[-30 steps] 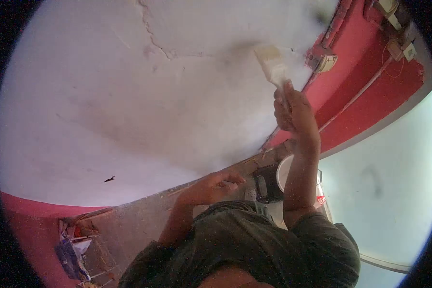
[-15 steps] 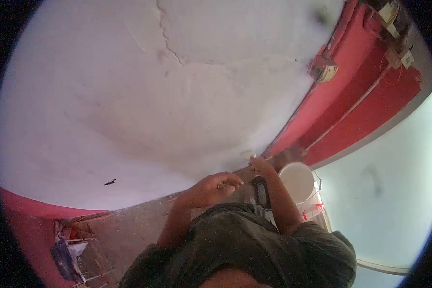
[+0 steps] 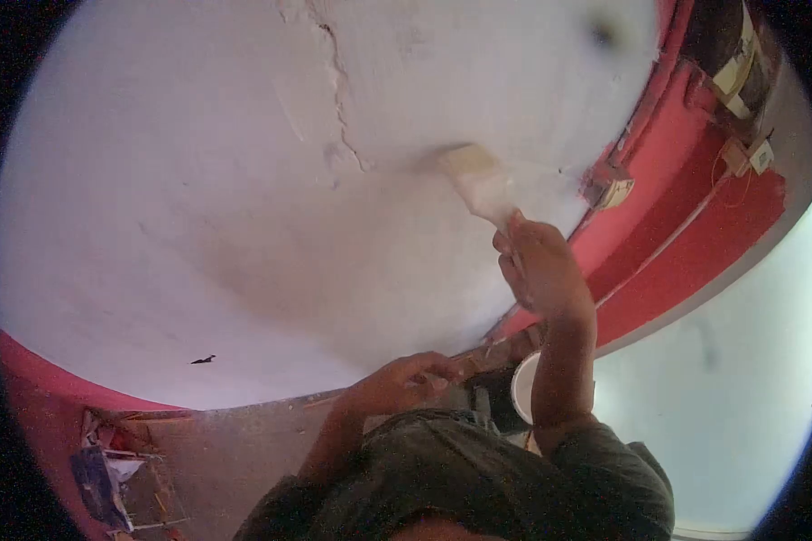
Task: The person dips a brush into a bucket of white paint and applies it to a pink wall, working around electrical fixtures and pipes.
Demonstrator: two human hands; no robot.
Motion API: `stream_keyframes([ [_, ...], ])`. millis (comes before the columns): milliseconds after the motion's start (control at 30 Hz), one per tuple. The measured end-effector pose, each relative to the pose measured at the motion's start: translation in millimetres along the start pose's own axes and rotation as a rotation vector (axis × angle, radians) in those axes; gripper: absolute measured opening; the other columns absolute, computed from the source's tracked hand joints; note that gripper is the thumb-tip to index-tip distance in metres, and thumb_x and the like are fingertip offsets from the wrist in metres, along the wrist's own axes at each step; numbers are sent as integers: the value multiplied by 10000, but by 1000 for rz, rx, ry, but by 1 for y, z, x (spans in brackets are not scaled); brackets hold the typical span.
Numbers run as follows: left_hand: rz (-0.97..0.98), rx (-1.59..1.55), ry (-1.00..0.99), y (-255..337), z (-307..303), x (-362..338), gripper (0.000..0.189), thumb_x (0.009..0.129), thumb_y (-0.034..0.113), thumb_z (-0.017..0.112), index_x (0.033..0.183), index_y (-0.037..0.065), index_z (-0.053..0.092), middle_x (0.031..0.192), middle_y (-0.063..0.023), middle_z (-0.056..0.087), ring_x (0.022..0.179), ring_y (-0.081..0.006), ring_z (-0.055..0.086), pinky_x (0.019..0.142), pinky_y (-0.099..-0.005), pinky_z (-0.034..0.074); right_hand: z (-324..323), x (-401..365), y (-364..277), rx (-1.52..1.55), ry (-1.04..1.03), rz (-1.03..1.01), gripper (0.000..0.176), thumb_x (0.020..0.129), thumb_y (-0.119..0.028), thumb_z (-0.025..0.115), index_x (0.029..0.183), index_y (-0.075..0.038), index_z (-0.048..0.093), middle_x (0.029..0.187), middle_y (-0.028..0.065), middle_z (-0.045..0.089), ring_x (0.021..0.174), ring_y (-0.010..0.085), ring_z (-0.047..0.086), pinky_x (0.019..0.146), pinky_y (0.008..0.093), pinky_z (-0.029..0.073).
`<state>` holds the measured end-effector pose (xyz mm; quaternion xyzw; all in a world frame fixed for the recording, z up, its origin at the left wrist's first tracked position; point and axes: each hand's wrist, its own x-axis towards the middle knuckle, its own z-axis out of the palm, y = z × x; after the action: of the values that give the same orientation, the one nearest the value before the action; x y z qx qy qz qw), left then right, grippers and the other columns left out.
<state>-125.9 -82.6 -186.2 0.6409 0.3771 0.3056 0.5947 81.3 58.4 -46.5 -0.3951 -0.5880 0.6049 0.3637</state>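
Note:
A wide paintbrush (image 3: pixel 480 180) with pale bristles is raised against the whitish wall (image 3: pixel 271 225). Its handle is wrapped by my right hand (image 3: pixel 541 261), and the bristle end lies near the wall surface, right of a long crack. My left hand (image 3: pixel 406 382) is low in front of my body, fingers loosely curled and apart, with nothing seen in it. Behind my right forearm a white bucket (image 3: pixel 522 388) is partly hidden.
Electrical boxes (image 3: pixel 615 193) stick out from the red wall (image 3: pixel 659 225) at the right. At the lower left, a rack with cloth and odds and ends (image 3: pixel 108 478) stands on the floor. A pale greenish surface (image 3: pixel 713 388) curves along the far right.
My right hand has moved up from beside the bucket, bringing the brush up to the wall. More of the bucket is now covered by my forearm. The left hand stays low.

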Motion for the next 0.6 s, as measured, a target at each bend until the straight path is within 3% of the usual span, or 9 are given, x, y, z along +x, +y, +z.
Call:
stream_keyframes([
  [67,3,-18,3,-1,0,3,361,1016,322,556,1258,55,593,1256,-89,610,1223,-209,534,1039,-394,420,0,23,36,-54,-1,-119,451,1038,-457,416,807,-90,538,521,-42,425,370,84,375,358,274,324],
  [133,-32,-48,0,5,-1,7,360,1014,313,560,1256,49,592,1257,-87,610,1230,-208,526,1055,-393,402,2,68,112,-215,-20,-323,445,1044,-434,399,812,-80,537,532,-1,462,389,121,455,386,300,393],
  [167,-13,-67,10,4,-1,8,363,1012,314,564,1255,46,592,1257,-88,609,1231,-209,526,1058,-392,399,11,77,145,-370,127,-344,445,1044,-418,390,828,-65,551,549,45,493,434,171,526,433,341,444],
  [233,22,-103,29,0,0,12,371,1007,317,572,1252,40,591,1259,-91,609,1233,-209,525,1064,-391,393,31,61,161,-446,221,-139,450,1042,-399,374,878,-39,586,590,132,543,521,263,630,518,413,514],
  [267,26,-111,32,-2,-2,13,367,1005,299,575,1258,34,583,1249,-96,609,1220,-210,532,1052,-392,404,36,49,160,-366,164,80,458,1040,-396,367,912,-28,608,613,174,561,563,304,662,555,444,533],
  [300,27,-123,34,-4,-1,13,364,1004,281,577,1265,27,576,1240,-101,610,1207,-211,540,1040,-392,416,31,47,179,-318,45,154,458,1029,-400,399,959,-12,634,645,186,591,608,320,678,590,456,543],
  [367,43,-128,45,-8,2,11,363,1002,261,581,1271,19,568,1230,-107,611,1192,-213,548,1029,-391,426,16,55,264,-578,-28,-82,485,1034,-427,406,834,-28,594,668,130,584,610,255,639,585,423,527],
  [500,58,-89,76,-7,2,2,366,997,262,588,1265,13,571,1231,-109,612,1189,-216,551,1034,-386,420,-17,24,377,-1082,-416,-152,325,873,-322,603,933,-3,619,867,151,629,801,289,652,686,448,512],
  [600,26,-113,100,-9,-4,-10,343,998,248,583,1252,17,581,1235,-106,612,1192,-216,550,1032,-388,420,-18,-2,425,-1390,-704,-350,381,752,-242,751,1008,17,639,1017,167,662,943,315,661,762,467,500],
])
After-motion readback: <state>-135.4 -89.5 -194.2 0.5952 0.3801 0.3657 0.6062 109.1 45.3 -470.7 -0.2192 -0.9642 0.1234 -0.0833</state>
